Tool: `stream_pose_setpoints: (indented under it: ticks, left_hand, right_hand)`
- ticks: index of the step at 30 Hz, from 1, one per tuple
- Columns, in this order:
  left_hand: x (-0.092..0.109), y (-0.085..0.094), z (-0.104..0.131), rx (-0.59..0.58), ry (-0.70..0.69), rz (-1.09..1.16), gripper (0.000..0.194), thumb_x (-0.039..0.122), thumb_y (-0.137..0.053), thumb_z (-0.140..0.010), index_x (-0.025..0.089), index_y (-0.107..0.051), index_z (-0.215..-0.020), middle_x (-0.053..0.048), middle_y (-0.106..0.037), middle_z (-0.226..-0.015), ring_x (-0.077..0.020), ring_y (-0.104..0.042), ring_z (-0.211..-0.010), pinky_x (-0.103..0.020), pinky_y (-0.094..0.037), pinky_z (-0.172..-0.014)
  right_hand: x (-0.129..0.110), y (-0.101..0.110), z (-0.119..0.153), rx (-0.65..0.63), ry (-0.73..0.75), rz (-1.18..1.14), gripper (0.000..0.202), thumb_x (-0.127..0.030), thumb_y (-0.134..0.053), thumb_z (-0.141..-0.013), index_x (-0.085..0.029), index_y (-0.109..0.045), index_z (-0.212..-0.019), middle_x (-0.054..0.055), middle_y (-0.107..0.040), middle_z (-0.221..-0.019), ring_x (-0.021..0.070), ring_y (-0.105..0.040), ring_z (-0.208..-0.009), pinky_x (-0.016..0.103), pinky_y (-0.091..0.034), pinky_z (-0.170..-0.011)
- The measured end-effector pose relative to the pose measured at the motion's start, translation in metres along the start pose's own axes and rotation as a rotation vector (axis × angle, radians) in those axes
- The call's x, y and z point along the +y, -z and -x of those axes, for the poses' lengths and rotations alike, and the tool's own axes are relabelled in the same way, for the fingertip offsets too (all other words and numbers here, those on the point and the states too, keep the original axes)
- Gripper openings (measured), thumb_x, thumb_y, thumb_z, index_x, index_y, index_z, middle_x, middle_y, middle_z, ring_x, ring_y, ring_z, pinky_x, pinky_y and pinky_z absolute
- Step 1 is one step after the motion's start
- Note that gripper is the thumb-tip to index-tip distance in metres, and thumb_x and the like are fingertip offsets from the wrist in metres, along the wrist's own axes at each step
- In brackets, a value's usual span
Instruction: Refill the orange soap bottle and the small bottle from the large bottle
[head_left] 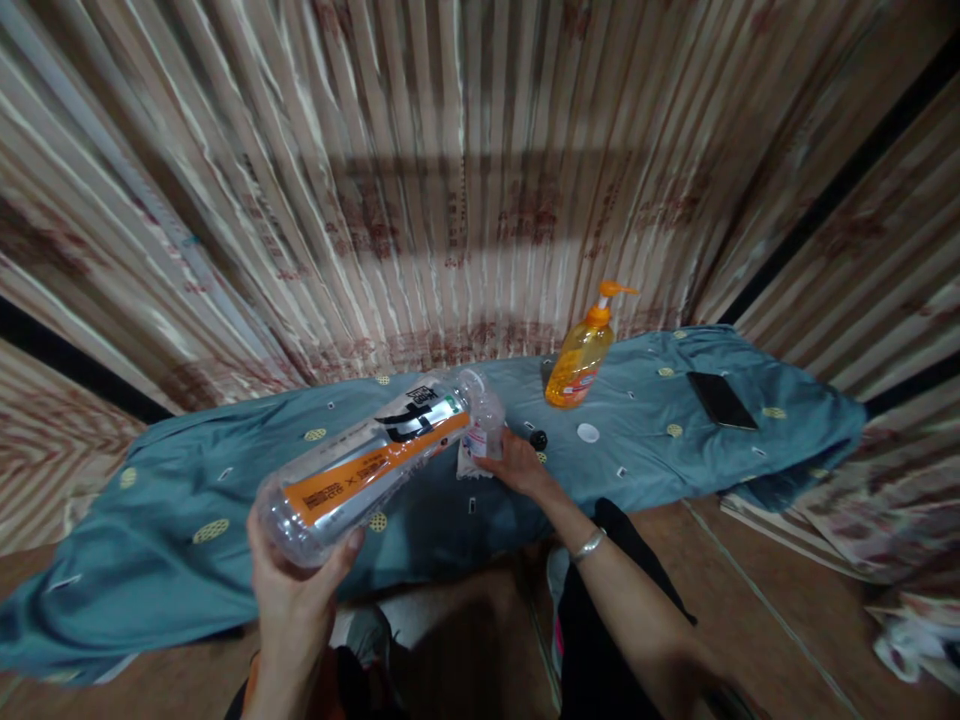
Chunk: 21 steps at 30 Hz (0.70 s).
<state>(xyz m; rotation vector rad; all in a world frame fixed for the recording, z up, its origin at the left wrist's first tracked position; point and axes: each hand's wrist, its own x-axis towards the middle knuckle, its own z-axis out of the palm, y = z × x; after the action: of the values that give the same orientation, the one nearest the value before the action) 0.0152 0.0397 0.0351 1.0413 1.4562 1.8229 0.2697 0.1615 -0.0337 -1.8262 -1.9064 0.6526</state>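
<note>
My left hand (pixel 304 580) is wrapped round the base of a large clear plastic bottle (pixel 375 460) with an orange and silver label, tilted so its neck points up and right. At that neck, my right hand (pixel 517 462) grips a small clear container (pixel 484 438) with a label. The bottle's mouth is over or beside the small container; the exact contact is unclear. A black cap (pixel 538 439) lies just right of my right fingers, and a white round lid (pixel 588 432) is a little farther right.
An orange pump bottle (pixel 581 360) stands at the back of the cloth-covered table (pixel 427 540). A dark phone (pixel 721 400) lies at the right. Patterned curtains (pixel 465 200) hang behind. White items (pixel 911 640) are on the floor at lower right.
</note>
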Motion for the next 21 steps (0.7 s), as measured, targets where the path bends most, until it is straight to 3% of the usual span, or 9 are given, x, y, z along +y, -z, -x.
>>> stream_pose_setpoints:
  ticks: [5,10,21]
  left_hand:
    - [0.0,0.0,0.0,-0.002,-0.004,-0.011,0.1,0.034,-0.098,-0.056,0.025,-0.052,-0.145,-0.014,-0.062,-0.14,-0.0386,-0.059,-0.133,-0.063,-0.037,-0.119]
    - [-0.012,0.005,-0.005,0.027,0.001,-0.004,0.102,0.037,-0.1,-0.047,0.024,-0.057,-0.138,-0.013,-0.066,-0.133,-0.0372,-0.064,-0.124,-0.063,-0.043,-0.114]
    - [-0.015,0.005,-0.004,0.035,-0.006,0.022,0.11,0.035,-0.1,-0.047,0.024,-0.052,-0.145,-0.016,-0.062,-0.142,-0.0386,-0.061,-0.13,-0.064,-0.038,-0.117]
  right_hand:
    - [-0.002,0.001,0.001,-0.023,-0.021,0.004,0.051,-0.037,-0.077,-0.092,-0.015,-0.06,-0.136,0.017,-0.074,-0.129,0.0295,-0.072,-0.121,0.034,-0.054,-0.102]
    - [-0.003,0.002,0.0,-0.044,-0.027,0.005,0.051,-0.037,-0.076,-0.092,-0.014,-0.06,-0.135,0.017,-0.074,-0.13,0.0305,-0.071,-0.123,0.035,-0.053,-0.103]
    - [0.001,-0.001,-0.002,-0.046,-0.017,0.039,0.053,-0.04,-0.076,-0.092,-0.015,-0.058,-0.135,0.016,-0.075,-0.126,0.0306,-0.072,-0.12,0.036,-0.053,-0.101]
